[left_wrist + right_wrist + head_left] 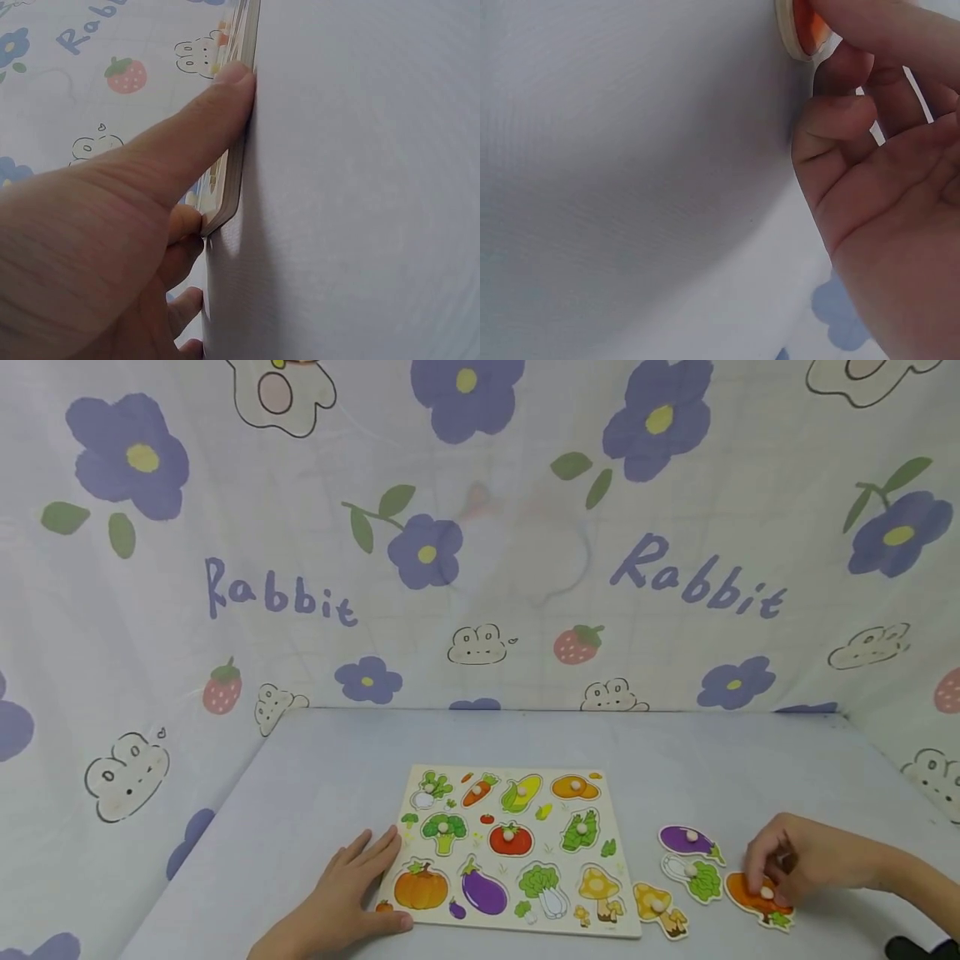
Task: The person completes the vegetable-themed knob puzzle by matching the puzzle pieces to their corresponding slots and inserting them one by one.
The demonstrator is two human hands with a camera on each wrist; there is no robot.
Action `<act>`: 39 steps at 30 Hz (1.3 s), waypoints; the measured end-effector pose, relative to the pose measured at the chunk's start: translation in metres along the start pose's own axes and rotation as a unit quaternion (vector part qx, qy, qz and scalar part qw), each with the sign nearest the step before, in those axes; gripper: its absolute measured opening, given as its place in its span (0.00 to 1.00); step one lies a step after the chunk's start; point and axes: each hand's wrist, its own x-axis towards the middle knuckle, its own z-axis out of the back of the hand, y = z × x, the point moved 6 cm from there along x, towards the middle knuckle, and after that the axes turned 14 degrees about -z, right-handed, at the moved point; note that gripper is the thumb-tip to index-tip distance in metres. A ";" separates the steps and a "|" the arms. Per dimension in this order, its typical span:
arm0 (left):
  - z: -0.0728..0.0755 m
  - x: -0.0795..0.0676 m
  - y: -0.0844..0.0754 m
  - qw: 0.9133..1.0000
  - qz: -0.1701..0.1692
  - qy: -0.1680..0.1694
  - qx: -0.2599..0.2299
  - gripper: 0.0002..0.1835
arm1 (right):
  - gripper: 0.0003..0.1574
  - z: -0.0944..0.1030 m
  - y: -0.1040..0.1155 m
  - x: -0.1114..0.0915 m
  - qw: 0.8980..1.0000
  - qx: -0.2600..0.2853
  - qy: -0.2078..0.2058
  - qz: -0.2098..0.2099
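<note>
A cream wooden vegetable puzzle board [517,864] lies flat on the table. My left hand [333,897] rests at its near left corner, fingers extended along the left side and thumb along the near edge; in the left wrist view the thumb [202,112] lies straight against the board's edge. On the right, my right hand [802,860] pinches the knob of an orange pumpkin piece [742,893], fingers partly covering it. Beside it lie an eggplant piece [684,839], a bok choy piece [703,881] and a mushroom piece [652,902].
Knobbed pieces, such as the tomato [517,841] and corn [528,791], sit in the board's upper rows. Its bottom-row pictures show no knobs. A patterned curtain [525,677] stands behind the table [337,752]. Something black [907,948] shows at the lower right.
</note>
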 end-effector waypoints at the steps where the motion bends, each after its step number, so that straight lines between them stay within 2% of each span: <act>1: 0.000 0.000 0.000 1.000 0.002 0.000 0.001 0.56 | 0.15 0.000 0.001 0.000 1.000 -0.003 -0.001 0.003; 11: 0.002 0.001 -0.004 1.000 -0.001 -0.001 0.000 0.56 | 0.15 0.004 0.003 0.001 0.999 -0.026 -0.024 -0.005; 17: 0.000 0.000 0.000 1.000 0.008 -0.001 0.007 0.57 | 0.14 0.010 0.002 -0.001 0.998 -0.026 -0.045 -0.020; 27: -0.001 0.002 -0.002 1.000 0.011 0.000 0.003 0.57 | 0.10 0.016 0.005 -0.001 0.993 0.003 -0.115 -0.037; 31: -0.002 0.002 -0.002 1.000 0.013 0.000 0.007 0.57 | 0.11 0.017 0.007 0.005 0.983 0.034 -0.166 -0.067; 34: -0.002 0.002 -0.002 1.000 0.019 0.002 0.008 0.57 | 0.14 0.016 0.012 0.013 0.970 0.053 -0.217 -0.097; 37: -0.002 0.002 -0.002 1.000 0.026 0.004 0.007 0.57 | 0.17 0.012 0.022 0.024 0.958 0.063 -0.258 -0.109; 39: -0.002 0.002 -0.003 1.000 0.030 0.006 0.004 0.57 | 0.18 0.008 0.029 0.032 0.953 0.070 -0.273 -0.108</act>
